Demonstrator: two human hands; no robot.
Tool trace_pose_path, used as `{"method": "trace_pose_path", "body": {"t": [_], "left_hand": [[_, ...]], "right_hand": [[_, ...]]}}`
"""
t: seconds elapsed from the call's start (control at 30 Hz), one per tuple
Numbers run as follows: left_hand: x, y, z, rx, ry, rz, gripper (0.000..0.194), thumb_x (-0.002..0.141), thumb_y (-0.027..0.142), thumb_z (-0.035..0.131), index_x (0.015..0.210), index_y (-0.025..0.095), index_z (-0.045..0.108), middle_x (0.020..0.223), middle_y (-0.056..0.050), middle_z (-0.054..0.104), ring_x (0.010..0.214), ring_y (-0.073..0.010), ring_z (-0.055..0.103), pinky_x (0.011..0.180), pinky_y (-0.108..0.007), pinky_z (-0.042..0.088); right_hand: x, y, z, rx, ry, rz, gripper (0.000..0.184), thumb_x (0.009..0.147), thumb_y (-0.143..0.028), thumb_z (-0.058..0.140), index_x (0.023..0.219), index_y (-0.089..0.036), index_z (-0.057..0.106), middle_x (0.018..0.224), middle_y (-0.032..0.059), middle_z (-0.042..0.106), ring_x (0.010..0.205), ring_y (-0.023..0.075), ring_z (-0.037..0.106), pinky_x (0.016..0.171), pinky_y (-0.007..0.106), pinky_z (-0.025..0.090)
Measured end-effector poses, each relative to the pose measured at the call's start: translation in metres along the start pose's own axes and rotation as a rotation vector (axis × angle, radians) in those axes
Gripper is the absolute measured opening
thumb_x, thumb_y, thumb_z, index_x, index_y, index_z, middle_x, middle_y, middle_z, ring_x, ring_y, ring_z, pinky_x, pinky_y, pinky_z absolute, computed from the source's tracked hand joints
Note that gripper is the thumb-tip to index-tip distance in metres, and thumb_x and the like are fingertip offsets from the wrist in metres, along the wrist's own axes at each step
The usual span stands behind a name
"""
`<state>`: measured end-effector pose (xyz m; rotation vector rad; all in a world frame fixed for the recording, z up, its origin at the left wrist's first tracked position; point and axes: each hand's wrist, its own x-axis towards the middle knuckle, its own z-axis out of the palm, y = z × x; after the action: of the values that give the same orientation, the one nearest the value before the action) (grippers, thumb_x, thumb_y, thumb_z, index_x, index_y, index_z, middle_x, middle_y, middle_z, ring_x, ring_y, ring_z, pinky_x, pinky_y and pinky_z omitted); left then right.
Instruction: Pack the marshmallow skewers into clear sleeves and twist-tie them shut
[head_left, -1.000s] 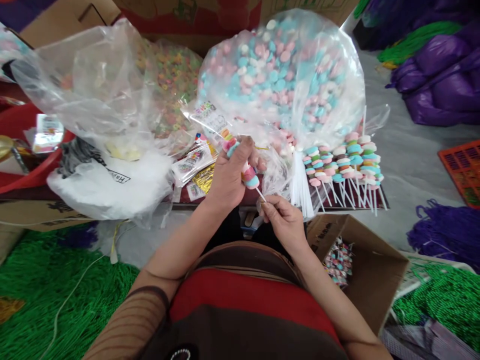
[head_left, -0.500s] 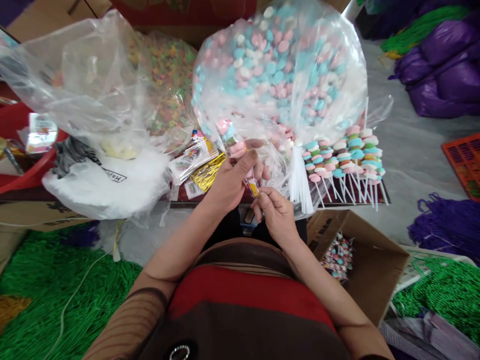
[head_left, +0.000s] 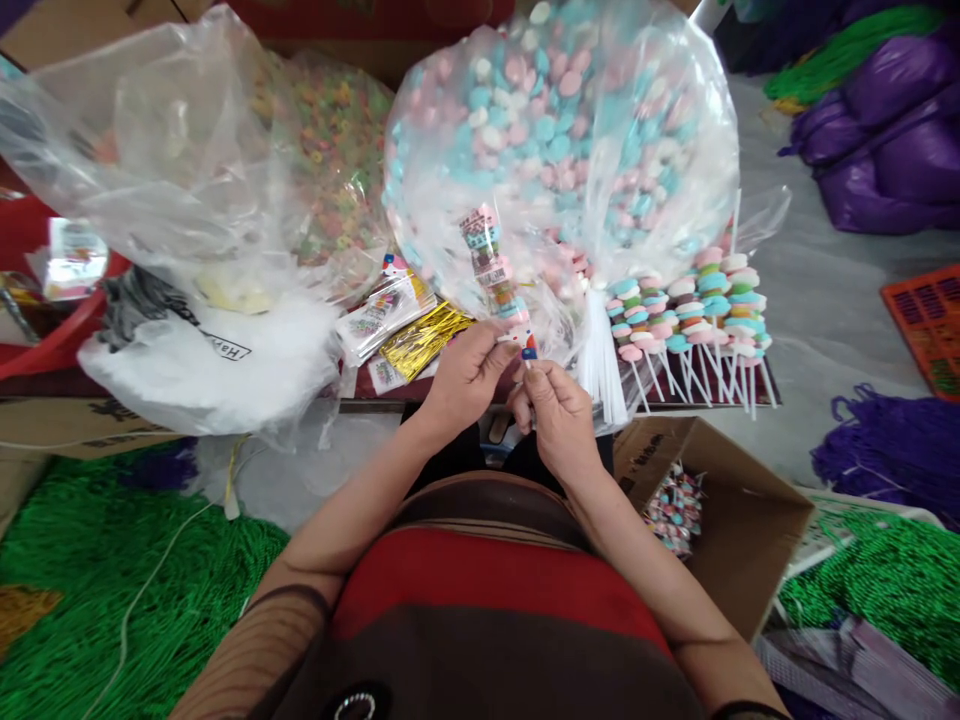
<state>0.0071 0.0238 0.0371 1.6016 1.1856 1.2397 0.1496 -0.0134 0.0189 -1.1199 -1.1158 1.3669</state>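
My left hand (head_left: 463,376) and my right hand (head_left: 553,415) meet in front of me, both pinched at the lower end of a candy skewer in a printed clear wrapper (head_left: 491,268). The skewer stands nearly upright, its top pointing away from me. Behind it sits a big clear bag of pink, blue and white candy discs (head_left: 562,130). Right of my hands, a row of finished candy skewers (head_left: 694,310) lies on the table beside a bundle of white sticks (head_left: 600,365). Gold twist ties (head_left: 424,338) and empty printed wrappers (head_left: 375,318) lie left of my hands.
A clear bag of mixed-colour candy (head_left: 330,160) and a crumpled empty plastic bag (head_left: 150,150) stand at the left. A cardboard box (head_left: 742,520) with wrapped skewers sits at my right knee. Green strands (head_left: 90,590) and purple strands (head_left: 892,460) cover the floor. An orange crate (head_left: 926,320) is far right.
The skewer has gone from lying tilted in my left fist to standing upright inside the wrapper. My left hand slid down to its lower end, where my right hand now pinches too.
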Motion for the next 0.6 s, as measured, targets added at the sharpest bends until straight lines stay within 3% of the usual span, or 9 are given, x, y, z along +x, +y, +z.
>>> {"method": "trace_pose_path", "body": {"t": [0.13, 0.23, 0.37, 0.47, 0.6], "left_hand": [[-0.001, -0.007, -0.003, 0.224, -0.013, 0.131, 0.044, 0.095, 0.063, 0.054, 0.097, 0.022, 0.071, 0.089, -0.009, 0.071, 0.087, -0.0238, 0.062, 0.085, -0.037, 0.046], [-0.005, -0.007, -0.002, 0.168, -0.02, 0.076, 0.045, 0.093, 0.065, 0.057, 0.089, 0.022, 0.069, 0.083, -0.007, 0.069, 0.082, -0.0222, 0.06, 0.081, -0.035, 0.044], [-0.011, -0.006, -0.001, -0.103, -0.056, -0.166, 0.048, 0.083, 0.067, 0.07, 0.076, 0.02, 0.066, 0.072, 0.0, 0.062, 0.072, -0.0155, 0.054, 0.074, -0.029, 0.043], [-0.009, -0.006, -0.001, -0.434, -0.003, -0.355, 0.054, 0.079, 0.074, 0.071, 0.086, 0.02, 0.067, 0.081, -0.001, 0.068, 0.079, -0.0143, 0.061, 0.078, -0.027, 0.048], [0.001, 0.007, 0.003, -0.792, -0.001, -0.494, 0.055, 0.083, 0.072, 0.068, 0.106, 0.023, 0.069, 0.087, -0.005, 0.074, 0.092, -0.0204, 0.072, 0.081, -0.033, 0.055]], "right_hand": [[0.001, 0.0, -0.006, -0.188, 0.056, -0.074, 0.039, 0.099, -0.055, 0.056, 0.125, -0.026, 0.064, 0.053, -0.0084, 0.054, 0.046, 0.0106, 0.047, 0.049, 0.024, 0.041], [0.001, 0.002, -0.01, -0.335, 0.02, -0.133, 0.043, 0.1, -0.048, 0.055, 0.138, -0.029, 0.063, 0.056, -0.0066, 0.056, 0.049, 0.0128, 0.051, 0.053, 0.027, 0.045], [0.0, 0.007, -0.012, -0.432, 0.034, -0.234, 0.036, 0.101, -0.043, 0.052, 0.128, -0.029, 0.072, 0.058, -0.0038, 0.057, 0.051, 0.0151, 0.055, 0.059, 0.031, 0.05], [0.0, 0.011, -0.012, -0.486, 0.081, -0.294, 0.036, 0.102, -0.042, 0.049, 0.128, -0.03, 0.072, 0.061, -0.0013, 0.062, 0.053, 0.0169, 0.057, 0.063, 0.034, 0.053], [-0.003, 0.015, -0.01, -0.554, 0.06, -0.348, 0.037, 0.104, -0.04, 0.046, 0.128, -0.028, 0.071, 0.063, 0.0001, 0.064, 0.056, 0.0174, 0.06, 0.066, 0.034, 0.054]]}}
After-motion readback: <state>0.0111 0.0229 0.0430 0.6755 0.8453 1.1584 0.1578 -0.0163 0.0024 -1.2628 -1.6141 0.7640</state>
